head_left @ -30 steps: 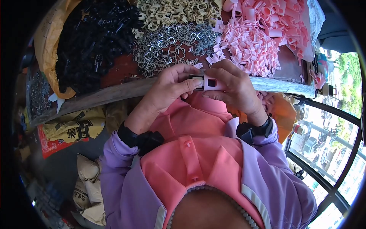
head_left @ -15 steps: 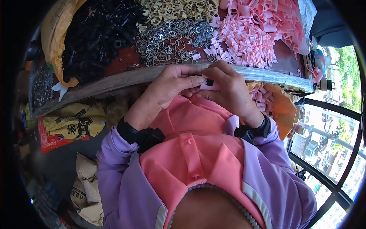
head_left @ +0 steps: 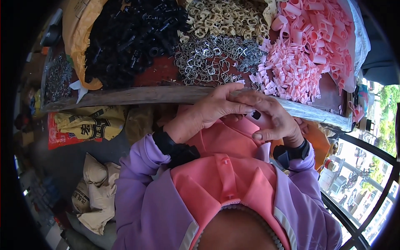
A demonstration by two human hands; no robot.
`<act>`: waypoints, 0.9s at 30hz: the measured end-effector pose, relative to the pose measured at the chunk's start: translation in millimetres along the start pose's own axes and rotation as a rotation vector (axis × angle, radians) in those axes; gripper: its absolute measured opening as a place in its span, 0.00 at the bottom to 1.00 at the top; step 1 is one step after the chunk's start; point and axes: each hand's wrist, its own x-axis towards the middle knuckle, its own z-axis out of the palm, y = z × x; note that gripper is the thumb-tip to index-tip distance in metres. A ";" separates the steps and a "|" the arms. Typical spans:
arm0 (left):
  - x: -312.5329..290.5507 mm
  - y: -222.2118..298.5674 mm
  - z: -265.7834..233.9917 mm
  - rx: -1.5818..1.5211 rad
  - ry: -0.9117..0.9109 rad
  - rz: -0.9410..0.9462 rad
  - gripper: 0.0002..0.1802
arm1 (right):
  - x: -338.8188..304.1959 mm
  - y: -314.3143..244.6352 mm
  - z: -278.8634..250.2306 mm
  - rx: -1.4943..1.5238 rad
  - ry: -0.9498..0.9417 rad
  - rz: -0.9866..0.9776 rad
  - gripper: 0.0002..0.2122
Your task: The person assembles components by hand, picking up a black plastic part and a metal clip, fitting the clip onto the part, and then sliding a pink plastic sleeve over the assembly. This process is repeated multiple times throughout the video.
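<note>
Nearest is a string of round beads (head_left: 273, 237) at the person's neck, then a purple jacket (head_left: 154, 204) over a coral-pink top (head_left: 246, 177). On the floor at the left lie pale brown sacks (head_left: 100, 183). There is a black band (head_left: 181, 152) on each wrist.

The left hand (head_left: 212, 109) and the right hand (head_left: 277, 118) meet just on the near side of the worktop (head_left: 162, 68). Between them is a pink plastic piece (head_left: 262, 120) with a dark hole in it. The left grip is pinched on the left end of the piece, with the thumb beside the hole. The right hand curls around the other end, but its thumb sticks out, and I cannot tell if that grip is tight.

Below the worktop's near edge, a yellow bag (head_left: 100, 121) is on the left and an orange bag (head_left: 316, 139) is on the right.

On top, in the middle, is a heap of grey metal loops (head_left: 208, 60). Little pink bits (head_left: 289, 71) lie to its right, and a big pile of black parts (head_left: 129, 46) lies to its left. Farther back are cream plastic clips (head_left: 227, 18), and at the far right, bigger pink tubes (head_left: 321, 31).
</note>
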 end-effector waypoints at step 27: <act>-16.5 75.4 -141.6 1.857 0.765 0.620 0.16 | -30.9 25.4 -3.2 -0.765 0.593 0.288 0.04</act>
